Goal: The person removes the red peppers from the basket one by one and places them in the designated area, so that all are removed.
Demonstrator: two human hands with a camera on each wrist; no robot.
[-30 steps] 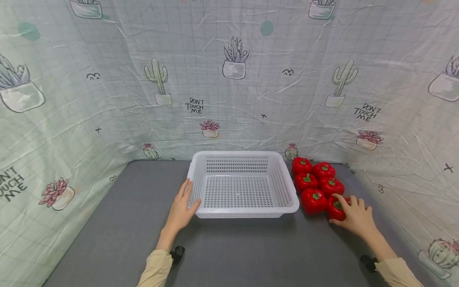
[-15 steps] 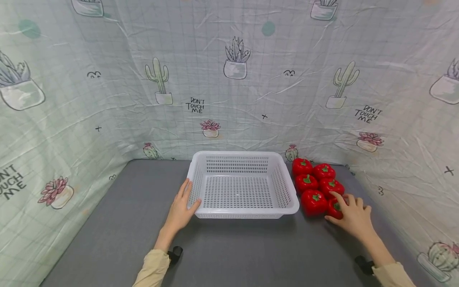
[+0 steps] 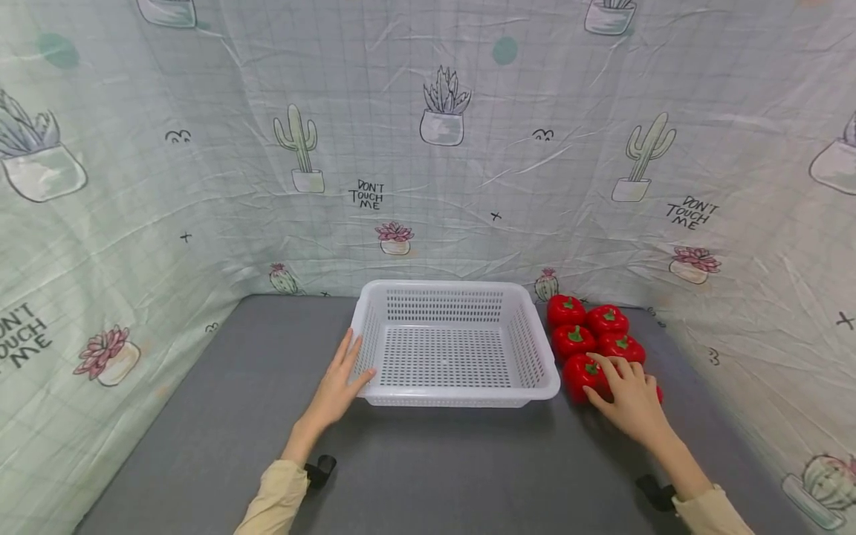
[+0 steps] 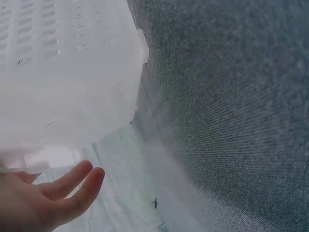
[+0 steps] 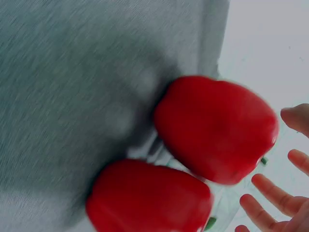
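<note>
A white plastic basket (image 3: 461, 393) with slotted walls stands mid-table. My left hand (image 3: 334, 388) rests at its front left corner, thumb on the rim and fingers straight along the left side. In the left wrist view the fingers (image 4: 86, 186) extend past the basket wall (image 4: 91, 96). My right hand (image 3: 631, 401) hovers over the front-left red bell pepper (image 3: 579, 381), thumb at its near side. It covers most of the front-right pepper (image 3: 660, 394). In the right wrist view, spread fingers (image 5: 275, 193) stand apart from a glossy pepper (image 5: 216, 129).
Several more red bell peppers (image 3: 573, 339) sit in two columns right of the basket, close to its right wall. The grey tabletop (image 3: 441, 468) ends at a patterned cloth curtain (image 3: 301, 230) behind and on both sides.
My right hand has moved left from the front-right pepper to the front-left one. My left hand stays at the basket corner. The peppers and basket keep their places.
</note>
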